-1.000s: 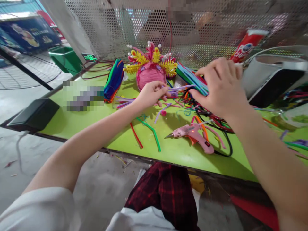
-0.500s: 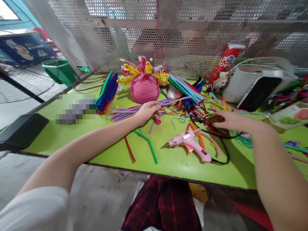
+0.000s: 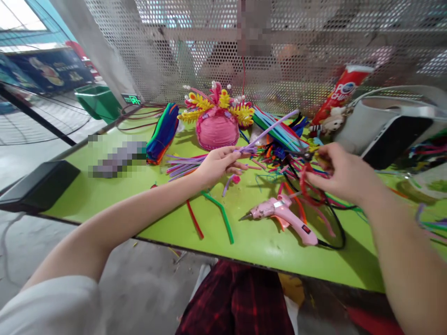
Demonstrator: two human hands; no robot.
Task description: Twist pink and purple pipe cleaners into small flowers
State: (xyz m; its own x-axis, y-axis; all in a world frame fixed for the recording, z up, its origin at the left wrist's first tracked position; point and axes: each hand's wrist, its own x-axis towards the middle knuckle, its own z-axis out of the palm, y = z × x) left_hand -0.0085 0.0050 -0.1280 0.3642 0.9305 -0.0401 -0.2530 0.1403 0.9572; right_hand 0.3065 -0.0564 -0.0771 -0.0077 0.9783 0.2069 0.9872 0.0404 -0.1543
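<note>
Pinching near its lower end, a light, bendy purple pipe cleaner [image 3: 270, 130] is held mid-frame by the left hand [image 3: 218, 164], while red-handled scissors [image 3: 307, 184] are gripped by the right hand [image 3: 344, 174].

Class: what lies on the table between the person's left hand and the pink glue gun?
In the head view, a bent green pipe cleaner lies between the left hand and the pink glue gun.

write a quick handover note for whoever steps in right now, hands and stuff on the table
Left hand: pinching a bundle of purple pipe cleaners, tips angled up.
Right hand: holding red-handled scissors, just right of the bundle.
On the green table: pink glue gun lying between the arms, loose red and green pipe cleaners near the front edge, pink crown piece at the back.
Done: bundle and scissors picked up.
Left: bundle not visibly cut yet.
</note>
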